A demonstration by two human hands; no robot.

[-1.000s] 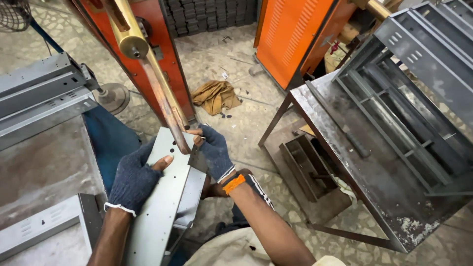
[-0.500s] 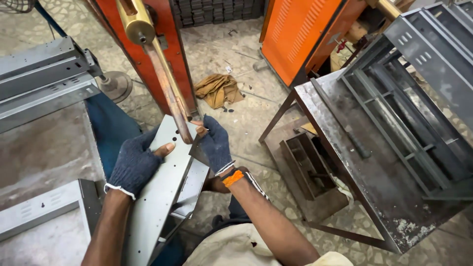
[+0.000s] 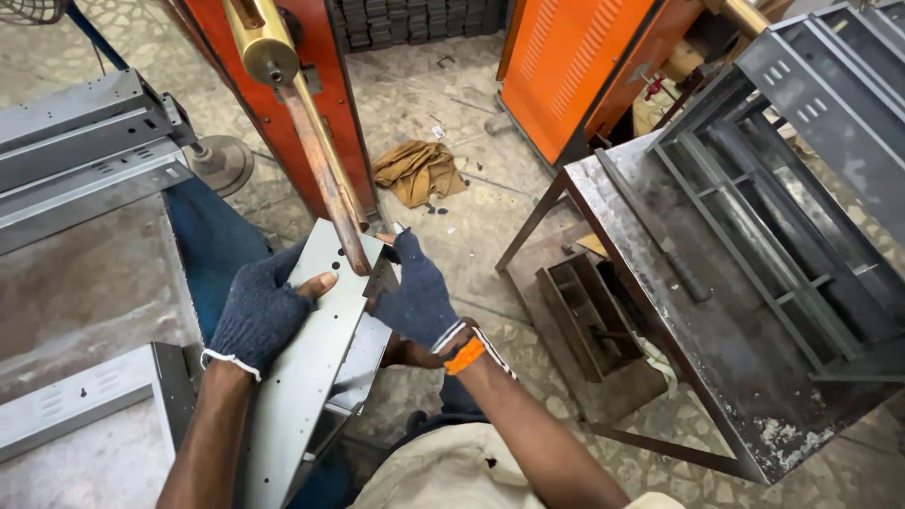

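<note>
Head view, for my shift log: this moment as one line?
left hand: holds metal panel | right hand: steadies its top | copper arm: on panel

Even, soft daylight, fairly bright; shadows are faint. Mild sheen on the metal sheet (image 3: pixel 311 377) at lower centre. Sharp focus throughout, with wide-angle stretching toward the frame's edges.

sheet-metal panel (image 3: pixel 311 377) lower end cut off, right hand (image 3: pixel 419 297) fingertips hidden behind it

2 gloved hands (image 3: pixel 259 316), 1 grey metal panel (image 3: pixel 311 377), 1 copper rod (image 3: pixel 320 170), 1 rag (image 3: pixel 415 172)
</note>
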